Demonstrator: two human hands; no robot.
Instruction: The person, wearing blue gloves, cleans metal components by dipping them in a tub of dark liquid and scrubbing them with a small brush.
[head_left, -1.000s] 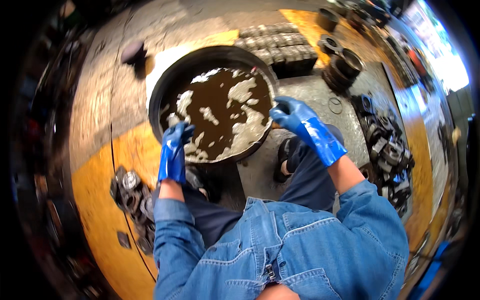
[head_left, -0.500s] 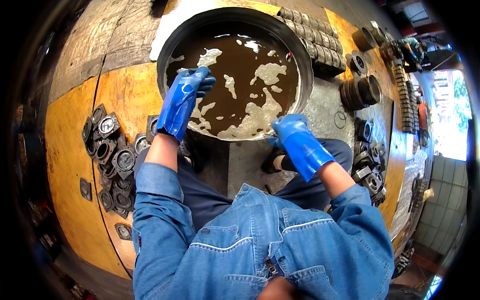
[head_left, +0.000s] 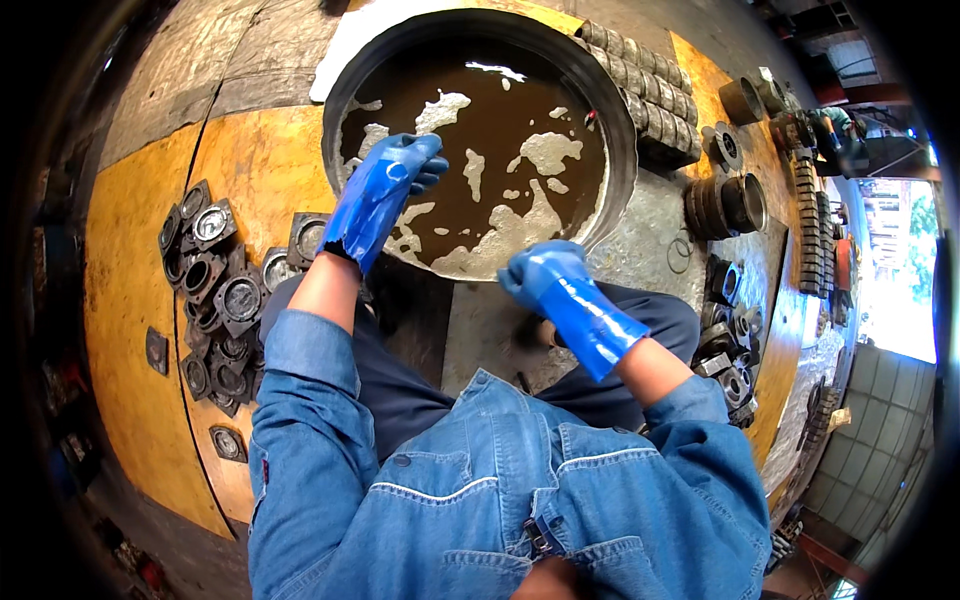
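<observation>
Both my hands wear blue rubber gloves. A large round dark basin (head_left: 330, 130) stands in front of me, filled with brown liquid (head_left: 420, 75) and patches of pale foam (head_left: 550, 152). My left hand (head_left: 408, 163) is above the basin's near left part, its fingers curled; whatever they hold, if anything, is hidden. Closed like a fist, my right hand (head_left: 545, 272) hovers by the near right rim, and I cannot make out anything in it. A small red-tipped item (head_left: 591, 118) shows at the basin's right inner wall.
Square metal parts with round openings (head_left: 240, 298) lie heaped on the boards at left. Stacked metal cylinders (head_left: 650, 95) stand behind the basin at right. Further right are metal rings (head_left: 745, 205), more loose parts (head_left: 735, 350) and a person (head_left: 835, 125) in the background.
My right hand has moved left and slightly toward me along the near rim, its fingers now more closed. My left hand stays over the basin. The whole view has shifted slightly.
</observation>
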